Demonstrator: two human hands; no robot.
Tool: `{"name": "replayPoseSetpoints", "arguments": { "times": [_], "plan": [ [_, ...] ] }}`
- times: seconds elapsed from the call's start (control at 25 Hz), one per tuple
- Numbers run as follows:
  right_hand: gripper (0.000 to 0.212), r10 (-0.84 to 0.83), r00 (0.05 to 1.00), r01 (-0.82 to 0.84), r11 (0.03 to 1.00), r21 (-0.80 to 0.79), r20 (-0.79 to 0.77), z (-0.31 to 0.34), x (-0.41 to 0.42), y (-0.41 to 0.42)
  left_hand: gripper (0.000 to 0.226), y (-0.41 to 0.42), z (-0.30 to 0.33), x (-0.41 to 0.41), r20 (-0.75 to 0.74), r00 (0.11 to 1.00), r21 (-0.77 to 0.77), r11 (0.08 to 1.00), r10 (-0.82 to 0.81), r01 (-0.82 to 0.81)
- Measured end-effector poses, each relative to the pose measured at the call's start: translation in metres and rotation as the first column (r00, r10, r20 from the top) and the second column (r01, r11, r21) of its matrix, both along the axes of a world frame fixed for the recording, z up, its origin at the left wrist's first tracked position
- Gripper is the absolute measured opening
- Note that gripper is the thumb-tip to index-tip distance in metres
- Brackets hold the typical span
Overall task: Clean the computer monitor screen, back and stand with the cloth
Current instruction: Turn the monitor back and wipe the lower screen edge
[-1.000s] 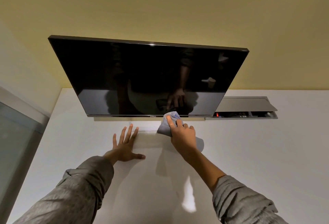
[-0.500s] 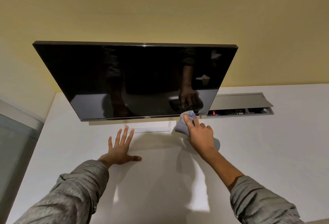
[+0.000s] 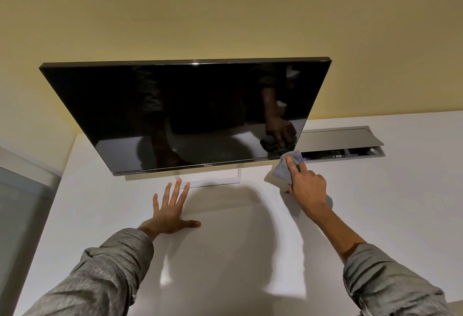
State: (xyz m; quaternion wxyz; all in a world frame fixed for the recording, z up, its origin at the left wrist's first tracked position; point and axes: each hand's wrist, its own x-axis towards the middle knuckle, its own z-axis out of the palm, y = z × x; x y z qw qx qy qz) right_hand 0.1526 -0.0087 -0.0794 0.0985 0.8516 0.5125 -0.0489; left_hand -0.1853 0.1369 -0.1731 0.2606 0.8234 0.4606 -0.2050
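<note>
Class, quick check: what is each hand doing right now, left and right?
Left hand: open, fingers spread, flat on the white desk, holding nothing.
Right hand: gripping the grey cloth at the monitor's lower right corner.

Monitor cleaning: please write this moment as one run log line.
right hand: presses grey cloth at Dell monitor lower right corner | left hand: flat on white desk | stand: untouched

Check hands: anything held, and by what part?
Right hand holds the grey cloth bunched near its middle, index finger pressing its top against the monitor's lower right corner. Left hand holds nothing; it lies flat on the desk.
</note>
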Motion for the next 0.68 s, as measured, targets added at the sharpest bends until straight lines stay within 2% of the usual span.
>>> {"name": "replayPoseSetpoints", "arguments": {
  "times": [0.12,0.24,0.36,0.48,0.6,0.68],
  "plan": [
    [0.072,0.010,1.000,-0.009,0.997,0.080,-0.015,-0.007,0.008,-0.003,0.125,0.000,0.000,0.000,-0.004,1.000,0.005,1.000,-0.004,0.004],
    [0.060,0.022,0.997,-0.010,0.988,0.154,-0.077,-0.008,0.012,-0.006,0.125,0.000,0.000,0.000,-0.009,1.000,0.008,1.000,-0.009,0.009],
    [0.072,-0.036,0.964,0.097,0.969,0.225,-0.262,-0.011,0.011,-0.008,0.126,0.002,-0.003,-0.001,0.007,1.000,0.007,1.000,-0.002,0.002],
    [0.066,-0.076,0.917,0.175,0.959,0.222,-0.392,-0.018,0.008,-0.006,0.126,0.003,-0.006,-0.003,0.023,1.000,0.007,1.000,-0.004,0.004],
    [0.058,-0.103,0.905,0.204,0.957,0.208,-0.413,-0.016,-0.007,0.000,0.125,0.003,-0.008,-0.004,0.038,0.999,0.029,1.000,-0.003,0.002],
    [0.060,-0.045,0.934,0.113,0.978,0.173,-0.355,-0.012,-0.027,0.011,0.126,0.004,-0.009,-0.004,0.040,0.999,0.030,1.000,-0.006,0.005]
  ]
}}
